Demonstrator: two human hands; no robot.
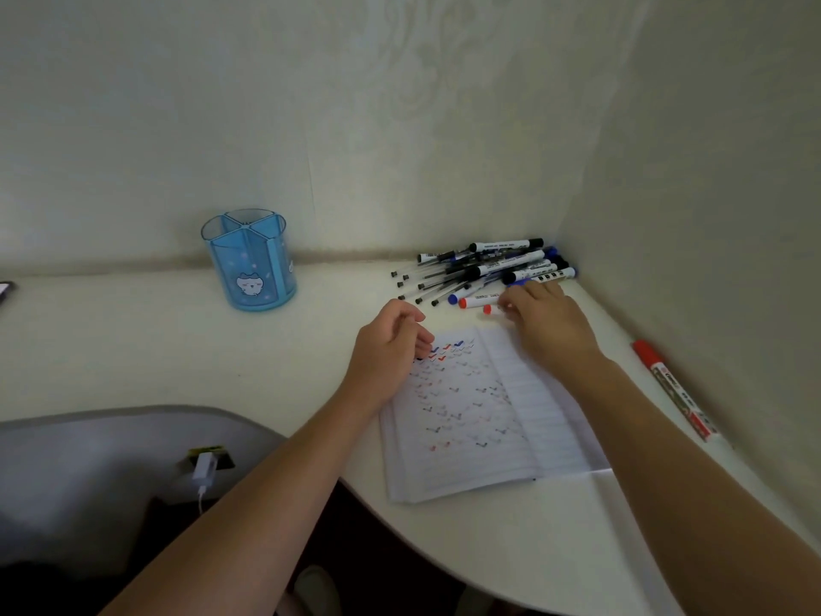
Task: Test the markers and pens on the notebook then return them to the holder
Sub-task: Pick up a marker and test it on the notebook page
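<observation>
While L hand hangs loose, empty, R hand pinches red marker lying crosswise, cap left.

Left hand loosely curled; right hand outstretched, palm down

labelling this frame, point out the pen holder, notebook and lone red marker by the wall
pen holder (249,255), head view, front wall above the cat print
notebook (542,437), head view, lined right page
lone red marker (677,393), head view, middle of barrel
</observation>
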